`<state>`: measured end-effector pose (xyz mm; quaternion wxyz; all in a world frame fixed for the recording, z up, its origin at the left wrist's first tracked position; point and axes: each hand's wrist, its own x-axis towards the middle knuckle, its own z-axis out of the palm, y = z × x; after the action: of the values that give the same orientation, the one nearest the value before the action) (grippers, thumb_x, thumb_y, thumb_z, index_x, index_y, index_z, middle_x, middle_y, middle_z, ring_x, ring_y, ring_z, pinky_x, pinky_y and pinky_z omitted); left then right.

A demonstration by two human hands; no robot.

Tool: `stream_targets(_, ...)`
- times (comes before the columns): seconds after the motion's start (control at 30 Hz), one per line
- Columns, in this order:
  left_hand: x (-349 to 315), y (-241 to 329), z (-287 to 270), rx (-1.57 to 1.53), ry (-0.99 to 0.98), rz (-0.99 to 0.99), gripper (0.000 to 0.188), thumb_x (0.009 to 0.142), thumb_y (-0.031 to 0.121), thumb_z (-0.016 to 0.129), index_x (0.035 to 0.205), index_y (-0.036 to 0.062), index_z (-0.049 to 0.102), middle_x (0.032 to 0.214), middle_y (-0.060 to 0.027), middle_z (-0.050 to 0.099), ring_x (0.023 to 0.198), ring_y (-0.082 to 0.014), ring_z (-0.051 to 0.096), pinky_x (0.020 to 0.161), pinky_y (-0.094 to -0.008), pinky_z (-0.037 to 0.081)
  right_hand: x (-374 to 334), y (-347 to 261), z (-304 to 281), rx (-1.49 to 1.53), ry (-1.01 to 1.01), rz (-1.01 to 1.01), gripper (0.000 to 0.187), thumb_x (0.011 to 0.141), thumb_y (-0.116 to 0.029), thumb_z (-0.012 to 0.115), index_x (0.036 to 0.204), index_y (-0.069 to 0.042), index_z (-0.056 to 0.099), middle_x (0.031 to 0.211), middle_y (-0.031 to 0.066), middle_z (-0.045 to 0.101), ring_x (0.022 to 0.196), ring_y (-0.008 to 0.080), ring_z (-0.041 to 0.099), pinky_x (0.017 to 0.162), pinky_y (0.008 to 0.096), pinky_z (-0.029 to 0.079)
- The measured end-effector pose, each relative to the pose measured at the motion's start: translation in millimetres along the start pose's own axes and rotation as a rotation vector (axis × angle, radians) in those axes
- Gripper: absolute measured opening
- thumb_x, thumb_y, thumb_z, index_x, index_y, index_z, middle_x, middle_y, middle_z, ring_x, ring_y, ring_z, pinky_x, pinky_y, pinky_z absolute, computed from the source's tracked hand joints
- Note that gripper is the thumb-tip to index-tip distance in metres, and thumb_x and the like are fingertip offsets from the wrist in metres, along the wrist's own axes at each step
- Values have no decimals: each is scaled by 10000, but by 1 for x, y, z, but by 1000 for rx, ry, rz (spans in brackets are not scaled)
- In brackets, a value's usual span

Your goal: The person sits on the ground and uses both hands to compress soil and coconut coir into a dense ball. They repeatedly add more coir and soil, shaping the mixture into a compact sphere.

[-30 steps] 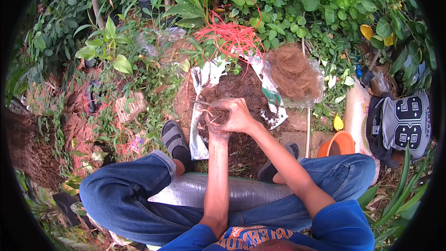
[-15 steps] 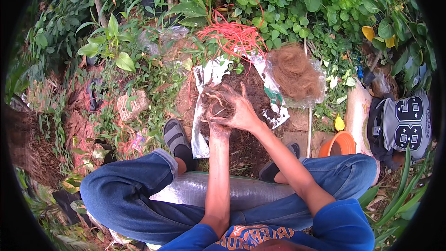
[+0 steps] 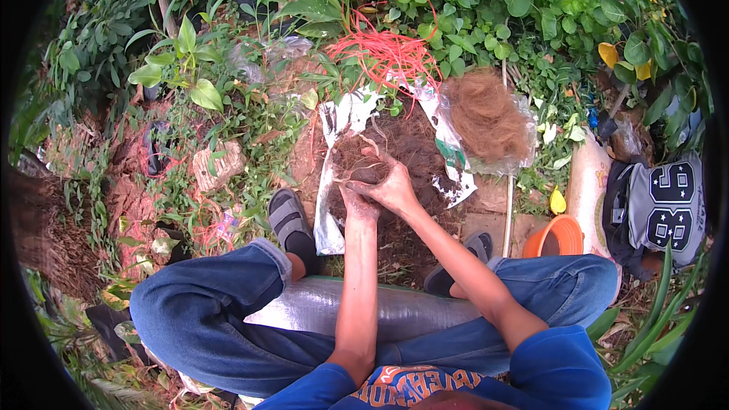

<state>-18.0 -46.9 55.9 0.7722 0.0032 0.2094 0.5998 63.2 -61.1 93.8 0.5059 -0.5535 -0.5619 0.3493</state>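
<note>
Between my two hands is a brown clump of soil with stringy roots. My left hand, smeared with soil, cups it from below and the left; its fingers are mostly hidden by the clump. My right hand closes round the clump's right side, fingers curled toward its top. Both hands are over an opened white sack spread on the ground. Dark loose soil lies heaped on the sack, beyond and beneath the hands.
Tangled red plastic string lies at the sack's far end. Brown fibre rests on clear plastic to the right. Nearer stand an orange pot and a grey-black cloth bag. A broken brick lies left.
The clump has tipped away from me, and its far side now spreads wider. My right hand has turned lower and nearer to my left.
</note>
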Motion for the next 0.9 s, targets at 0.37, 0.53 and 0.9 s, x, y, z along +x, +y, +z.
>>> stream_targets(0.37, 4, -19, -13, -9, 57, 122, 429, 942, 395, 416, 1189, 63, 532, 1154, -105, 587, 1065, -266, 557, 958, -413, 438, -1, 5, 5, -141, 72, -23, 368, 662, -211, 763, 972, -38, 667, 938, 143, 693, 912, 276, 671, 825, 349, 506)
stream_targets(0.53, 34, -18, -45, -82, -59, -45, 390, 907, 390, 454, 1140, 94, 554, 1126, -77, 602, 1033, -248, 580, 917, -417, 466, 7, 9, -4, 65, -103, -40, 328, 684, -165, 757, 973, -40, 664, 912, 99, 704, 859, 176, 670, 803, 322, 502)
stream_targets(0.9, -11, -2, 17, 33, 214, -216, 337, 867, 420, 485, 1058, 170, 605, 1074, -41, 623, 982, -239, 607, 817, -473, 504, 10, 1, -12, 21, -146, -12, 176, 762, -99, 715, 888, 6, 653, 907, 45, 679, 888, 102, 600, 855, 289, 463)
